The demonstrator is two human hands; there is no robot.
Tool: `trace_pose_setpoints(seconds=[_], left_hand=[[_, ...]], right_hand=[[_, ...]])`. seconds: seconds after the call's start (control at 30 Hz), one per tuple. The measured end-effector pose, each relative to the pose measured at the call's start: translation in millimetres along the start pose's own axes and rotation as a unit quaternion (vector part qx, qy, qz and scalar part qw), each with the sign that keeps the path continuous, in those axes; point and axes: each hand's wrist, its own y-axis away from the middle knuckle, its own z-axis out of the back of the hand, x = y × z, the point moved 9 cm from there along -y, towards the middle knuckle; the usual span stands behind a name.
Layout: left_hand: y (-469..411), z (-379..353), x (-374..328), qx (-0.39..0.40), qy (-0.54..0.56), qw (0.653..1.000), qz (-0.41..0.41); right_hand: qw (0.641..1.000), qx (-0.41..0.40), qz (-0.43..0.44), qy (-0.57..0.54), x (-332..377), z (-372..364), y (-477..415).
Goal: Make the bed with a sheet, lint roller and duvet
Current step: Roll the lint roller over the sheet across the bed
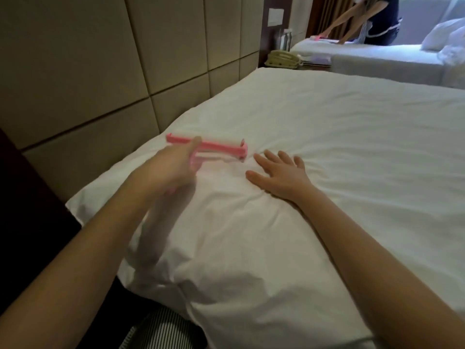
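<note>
While the left grip (173,170), blurred, curls round the handle of the pink lint roller (219,147) with one fingertip laid over its pink frame, the right grip (279,172) lies flat just to the right of it, fingers straight and spread, pressing on the white sheet (339,152) and holding nothing. The roller's head sits crosswise just beyond the left grip, low on the sheet, though the blur hides whether it touches; its right end is close to the right grip's fingertips. Creases fan out through the sheet around and below the right grip. The sheet covers the whole bed (83,205), whose near corner bulges below the left grip. Left of that grip stands a dark piece of furniture (25,197), and beyond it the wall of beige padded panels (100,59). Below both grips, at the lower edge, shows a bit of striped cloth (161,328). Far beyond the right grip a nightstand (314,65) carries a pale telephone (283,57) and bottles (286,39). Behind it is a second bed (377,56) with white pillows (440,34), over which another person (372,18) bends.
</note>
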Motion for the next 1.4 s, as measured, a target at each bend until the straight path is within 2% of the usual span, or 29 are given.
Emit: trace_pose_setpoints(seconds=[0.1, 0.17, 0.23, 0.3, 0.4, 0.5, 0.63, 0.7, 0.83, 1.0, 1.13, 1.3, 1.4], left_hand=[[-38.8, 2.5, -13.4, 0.032, 0.017, 0.999, -0.022], [-32.1, 6.0, -15.5, 0.032, 0.038, 0.999, -0.011], [5.8, 7.9, -12.9, 0.018, 0.048, 0.998, 0.023], [55.1, 3.6, -5.2, -0.004, 0.005, 0.999, 0.039], [99.1, 2.0, 4.7, 0.009, -0.004, 0.998, 0.054], [64.0, 7.5, 1.5, 0.014, 0.017, 0.999, 0.044], [-9.8, 4.2, -14.8, -0.026, 0.038, 0.999, -0.009], [-30.0, -0.1, -21.3, -0.01, 0.056, 0.998, -0.014], [-1.9, 0.8, -20.8, -0.016, 0.07, 0.997, 0.01], [90.1, 7.1, -10.9, -0.013, -0.01, 0.998, 0.054], [53.0, 7.6, -19.7, -0.006, -0.013, 0.999, 0.049], [-32.6, -15.9, -27.9, -0.03, 0.104, 0.993, 0.04], [-17.7, -8.7, -29.0, -0.034, 0.117, 0.991, 0.047]], right_hand=[[1.0, 0.004, 0.005, -0.004, 0.1, -2.0, 3.2], [1.0, -0.003, 0.008, -0.01, 0.2, -0.4, 4.0], [1.0, -0.012, 0.014, -0.019, 0.1, 1.3, 2.8], [0.999, -0.015, 0.018, -0.031, -0.7, -0.5, 2.0], [0.999, -0.022, 0.023, -0.04, -0.1, 1.5, 2.5], [0.999, -0.015, 0.023, -0.044, 2.3, 5.5, 4.8], [0.999, -0.019, 0.013, -0.046, 2.7, 8.1, 9.5], [0.999, -0.022, 0.008, -0.049, 1.8, 10.8, 10.5], [0.999, -0.02, 0.009, -0.049, 1.8, 8.5, 12.8], [0.997, -0.034, 0.016, -0.065, 2.5, 13.5, 13.8], [0.997, -0.036, 0.024, -0.064, -2.5, 12.8, 17.7], [0.999, -0.041, -0.003, -0.029, -19.2, 11.0, 16.2], [0.998, -0.049, -0.012, -0.03, -22.9, 9.9, 12.1]])
